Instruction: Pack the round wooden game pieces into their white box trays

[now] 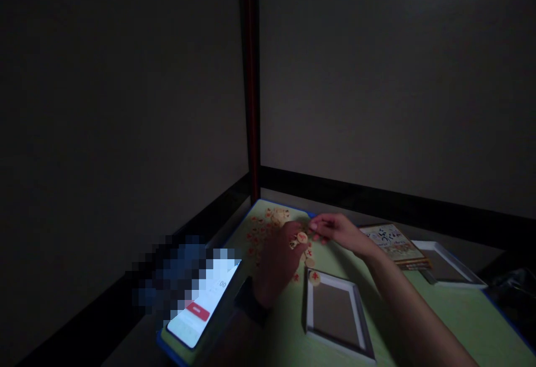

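Note:
In a dim room, round pale game pieces point(268, 224) with red marks lie scattered on a green mat point(452, 311). My left hand point(278, 261) rests on the mat among them, fingers curled, with a piece point(302, 238) at its fingertips. My right hand point(335, 232) reaches in from the right, its fingers pinched together just beside that piece. Whether either hand grips a piece is hard to make out in the dark. A dark band sits on my left wrist point(251, 300).
A lit phone point(205, 300) lies at the mat's near left corner. An open white-rimmed box tray point(337, 314) sits in front of me, another point(448, 266) at the right, with a printed box lid point(393, 242) between. Walls and a dark red post point(251, 82) stand close behind.

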`<state>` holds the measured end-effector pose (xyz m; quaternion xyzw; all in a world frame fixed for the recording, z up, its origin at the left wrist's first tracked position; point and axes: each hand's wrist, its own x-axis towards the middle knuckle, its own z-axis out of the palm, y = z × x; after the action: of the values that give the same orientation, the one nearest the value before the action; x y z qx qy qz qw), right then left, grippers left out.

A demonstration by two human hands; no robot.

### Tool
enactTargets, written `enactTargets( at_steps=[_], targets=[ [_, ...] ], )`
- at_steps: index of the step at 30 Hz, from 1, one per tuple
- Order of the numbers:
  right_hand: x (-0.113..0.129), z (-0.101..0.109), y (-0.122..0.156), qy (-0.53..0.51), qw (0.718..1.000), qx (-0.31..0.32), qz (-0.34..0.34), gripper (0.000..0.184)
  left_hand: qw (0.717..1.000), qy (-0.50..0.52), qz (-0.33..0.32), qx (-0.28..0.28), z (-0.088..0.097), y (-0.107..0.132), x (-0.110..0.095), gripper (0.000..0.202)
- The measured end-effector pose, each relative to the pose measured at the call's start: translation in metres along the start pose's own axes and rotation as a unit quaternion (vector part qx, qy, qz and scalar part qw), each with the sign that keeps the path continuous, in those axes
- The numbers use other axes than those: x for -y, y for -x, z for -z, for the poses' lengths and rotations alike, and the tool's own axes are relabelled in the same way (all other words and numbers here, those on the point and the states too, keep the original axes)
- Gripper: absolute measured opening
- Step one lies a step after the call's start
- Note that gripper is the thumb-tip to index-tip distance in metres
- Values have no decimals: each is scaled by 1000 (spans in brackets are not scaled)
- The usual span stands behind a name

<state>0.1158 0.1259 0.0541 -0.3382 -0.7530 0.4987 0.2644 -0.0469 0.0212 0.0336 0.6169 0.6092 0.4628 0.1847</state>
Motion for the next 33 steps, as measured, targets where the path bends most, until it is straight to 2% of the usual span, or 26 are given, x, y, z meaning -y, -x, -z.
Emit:
enactTargets(
  at_steps=[2,8,12,15,20,25,29,33],
  targets=[
    [5,-6,13,-19,1000,21,-9,44,1000,-1,-15,17,-5,4,2,33],
    [1,-17,52,-74,996,-21,-39,51,992,-50,-86,82,-15,16,-4,22],
    [-14,-22,73,-58,996,-48,-44,49,980,-61,-118,147,-17,21,1,33],
    [-27,-28,86,10,993,-108,-43,39,966,-95,-153,187,-16,20,11,42],
    [-32,-45,102,234,966,-109,-27,8,952,-124,-187,210,-15,18,23,22],
    [-31,-52,104,297,951,-85,-15,11,950,-121,-177,225,-18,19,21,21],
    [-37,-53,104,348,934,-85,2,15,953,-121,-159,228,-19,20,18,22],
    [-40,-56,104,368,926,-88,-6,17,953,-109,-169,228,-20,21,15,23]
  ],
)
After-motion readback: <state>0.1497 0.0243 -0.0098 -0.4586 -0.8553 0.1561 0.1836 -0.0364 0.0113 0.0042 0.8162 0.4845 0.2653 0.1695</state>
